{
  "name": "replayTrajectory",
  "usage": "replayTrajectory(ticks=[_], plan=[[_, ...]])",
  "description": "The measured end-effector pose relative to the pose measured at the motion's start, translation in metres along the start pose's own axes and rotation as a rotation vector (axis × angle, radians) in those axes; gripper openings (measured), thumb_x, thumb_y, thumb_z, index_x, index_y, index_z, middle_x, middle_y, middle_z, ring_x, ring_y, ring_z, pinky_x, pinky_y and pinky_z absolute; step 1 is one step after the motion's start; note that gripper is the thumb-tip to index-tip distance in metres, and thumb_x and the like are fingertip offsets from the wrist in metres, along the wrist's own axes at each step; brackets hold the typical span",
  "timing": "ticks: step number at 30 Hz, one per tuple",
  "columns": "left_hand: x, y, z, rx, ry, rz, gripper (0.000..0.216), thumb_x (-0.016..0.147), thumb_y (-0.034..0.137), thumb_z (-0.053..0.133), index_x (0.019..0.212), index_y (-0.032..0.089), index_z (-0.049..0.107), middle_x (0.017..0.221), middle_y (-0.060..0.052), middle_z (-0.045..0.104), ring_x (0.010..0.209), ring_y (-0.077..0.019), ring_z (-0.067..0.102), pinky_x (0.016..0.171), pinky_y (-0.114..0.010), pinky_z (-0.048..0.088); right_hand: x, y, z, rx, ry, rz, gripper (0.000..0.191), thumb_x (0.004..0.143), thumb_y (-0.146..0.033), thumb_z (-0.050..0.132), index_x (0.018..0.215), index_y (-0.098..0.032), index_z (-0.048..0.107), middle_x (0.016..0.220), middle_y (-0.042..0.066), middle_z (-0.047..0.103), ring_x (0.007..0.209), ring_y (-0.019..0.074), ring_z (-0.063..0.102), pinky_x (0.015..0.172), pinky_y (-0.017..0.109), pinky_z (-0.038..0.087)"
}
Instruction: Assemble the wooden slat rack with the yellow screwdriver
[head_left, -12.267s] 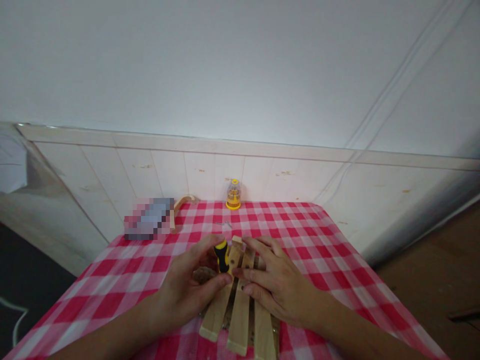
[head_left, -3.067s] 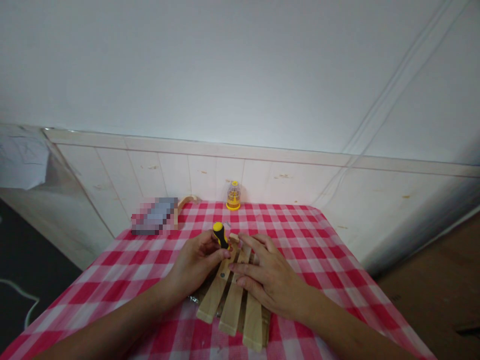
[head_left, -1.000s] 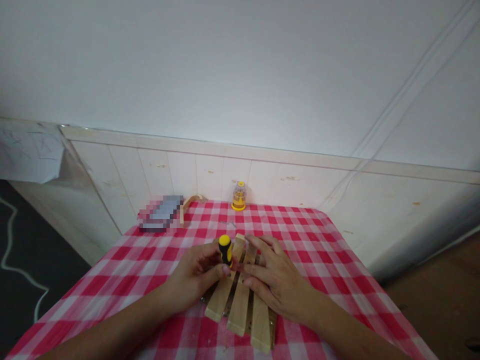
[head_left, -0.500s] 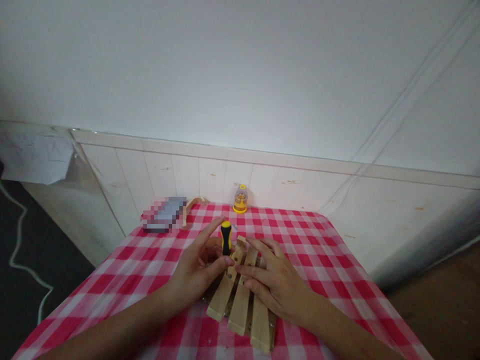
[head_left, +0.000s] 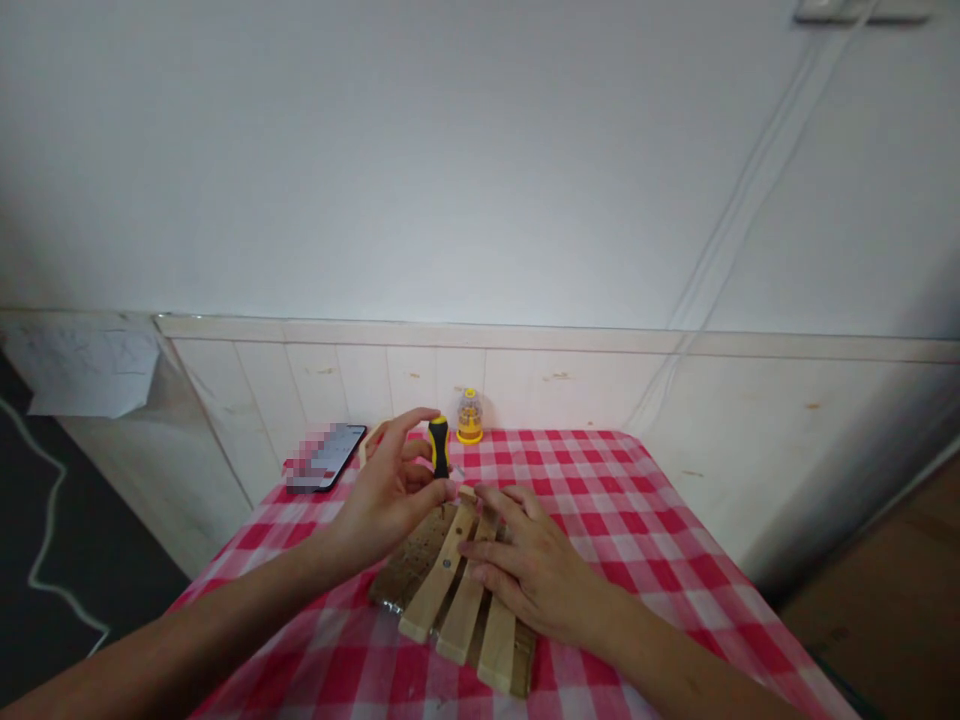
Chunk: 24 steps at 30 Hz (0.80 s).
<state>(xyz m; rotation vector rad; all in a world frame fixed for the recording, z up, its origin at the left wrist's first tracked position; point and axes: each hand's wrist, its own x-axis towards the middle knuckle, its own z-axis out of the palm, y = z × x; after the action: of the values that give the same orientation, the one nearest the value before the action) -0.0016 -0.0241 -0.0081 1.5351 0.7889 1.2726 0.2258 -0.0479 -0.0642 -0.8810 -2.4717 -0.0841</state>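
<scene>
My left hand (head_left: 382, 498) is closed around a small screwdriver (head_left: 439, 447) with a black and yellow handle. Its index finger rests on the handle's top. The screwdriver's tip is hard to make out. Just below lies a piece of three pale wooden slats (head_left: 431, 605) on a darker brown board (head_left: 409, 565). A screw head (head_left: 447, 563) shows in the left slat. My right hand (head_left: 540, 565) lies over the middle and right slats with its fingers spread, pressing on the wood and covering part of it.
A yellow-based clear bit case (head_left: 470, 418) stands at the table's back edge by the wall. A phone (head_left: 334, 460), partly blurred out, lies at the back left. Beside it is a curved wooden piece (head_left: 373, 440), partly behind my left hand. A red checked cloth (head_left: 570, 480) covers the table.
My left hand has lifted the screwdriver up and away from the left slat, uncovering its screw and more of the brown board. The right hand stays on the slats. The camera view has shifted.
</scene>
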Motion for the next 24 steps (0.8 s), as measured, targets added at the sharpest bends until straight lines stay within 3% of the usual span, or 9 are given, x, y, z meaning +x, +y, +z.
replayTrajectory(ticks=[5, 11, 13, 18, 24], plan=[[-0.002, -0.031, 0.016, 0.117, -0.030, 0.034, 0.058, 0.087, 0.021, 0.074, 0.134, 0.029, 0.042, 0.097, 0.002, 0.066, 0.068, -0.0106, 0.070, 0.056, -0.019, 0.050, -0.001, 0.002, 0.002, 0.015, -0.014, -0.006, 0.030, 0.105, -0.038, 0.055, 0.127, -0.032, 0.073, 0.154, 0.010, 0.047, 0.136, 0.0313, 0.043, 0.112, 0.056, 0.047], [-0.013, -0.064, 0.007, 0.258, -0.020, 0.116, 0.053, 0.090, 0.021, 0.072, 0.136, 0.028, 0.047, 0.094, 0.001, 0.069, 0.079, -0.0154, 0.074, 0.063, -0.023, 0.058, -0.001, 0.002, 0.003, 0.017, -0.014, -0.005, 0.027, 0.104, -0.040, 0.056, 0.122, -0.031, 0.075, 0.155, 0.010, 0.045, 0.136, 0.0318, 0.043, 0.111, 0.054, 0.046], [-0.015, -0.070, 0.004, 0.266, -0.015, 0.134, 0.052, 0.090, 0.022, 0.072, 0.135, 0.026, 0.049, 0.090, 0.001, 0.070, 0.079, -0.0169, 0.076, 0.063, -0.023, 0.059, -0.001, 0.001, 0.002, 0.016, -0.026, -0.011, 0.027, 0.105, -0.038, 0.055, 0.121, -0.030, 0.075, 0.155, 0.010, 0.047, 0.135, 0.0311, 0.044, 0.111, 0.054, 0.045], [-0.014, -0.077, 0.003, 0.242, 0.073, 0.238, 0.056, 0.084, 0.015, 0.076, 0.131, 0.027, 0.049, 0.104, -0.002, 0.072, 0.079, -0.0169, 0.079, 0.064, -0.024, 0.063, 0.001, 0.001, -0.001, 0.042, -0.029, -0.032, 0.029, 0.106, -0.035, 0.053, 0.125, -0.028, 0.073, 0.154, 0.013, 0.048, 0.140, 0.0303, 0.042, 0.114, 0.057, 0.042], [-0.014, -0.081, 0.001, 0.260, 0.030, 0.333, 0.056, 0.085, 0.014, 0.078, 0.132, 0.027, 0.049, 0.089, 0.002, 0.074, 0.075, -0.0158, 0.079, 0.062, -0.021, 0.063, 0.003, 0.001, -0.002, 0.050, -0.012, -0.047, 0.029, 0.106, -0.034, 0.052, 0.123, -0.028, 0.074, 0.152, 0.013, 0.051, 0.141, 0.0310, 0.041, 0.114, 0.058, 0.042]])
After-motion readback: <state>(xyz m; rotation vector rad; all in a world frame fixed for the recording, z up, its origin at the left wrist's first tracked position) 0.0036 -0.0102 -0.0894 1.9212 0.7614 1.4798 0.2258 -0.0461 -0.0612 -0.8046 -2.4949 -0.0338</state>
